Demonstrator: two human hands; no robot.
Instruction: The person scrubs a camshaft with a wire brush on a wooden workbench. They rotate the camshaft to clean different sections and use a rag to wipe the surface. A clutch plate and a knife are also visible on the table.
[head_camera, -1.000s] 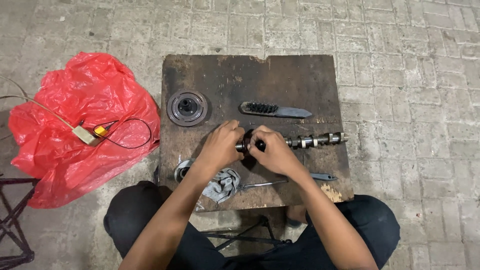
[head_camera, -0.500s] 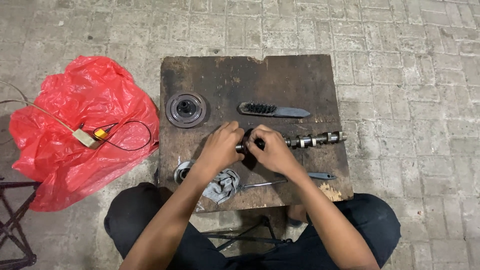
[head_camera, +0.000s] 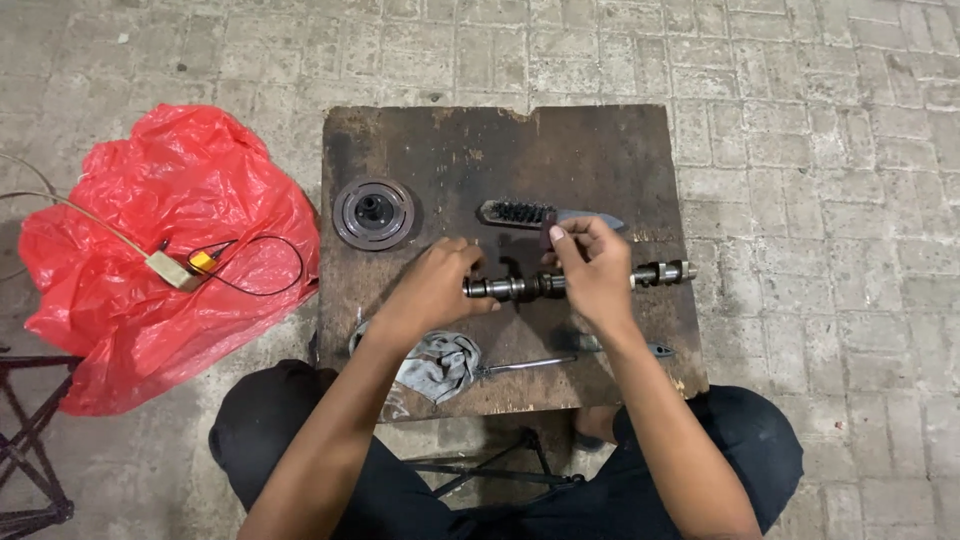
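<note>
Camshaft (head_camera: 570, 283): bare metal, dull grey, with a slight sheen on its lobes. Table (head_camera: 600, 150): worn wood, dark-stained, rough and matt, chipped at the edges. Round pulley (head_camera: 373, 212): dark metal, matt. Brush (head_camera: 545, 215): dark bristles, smooth grey handle. Rag (head_camera: 440, 365): grey cloth, crumpled and soiled. Bag (head_camera: 170, 190): thin red plastic, glossy, wrinkled. Floor (head_camera: 820, 120): rough grey paving bricks.

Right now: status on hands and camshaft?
Left hand grips camshaft end. Right hand rests over its middle. Shaft flat on wooden board. Wire brush just behind.
</note>
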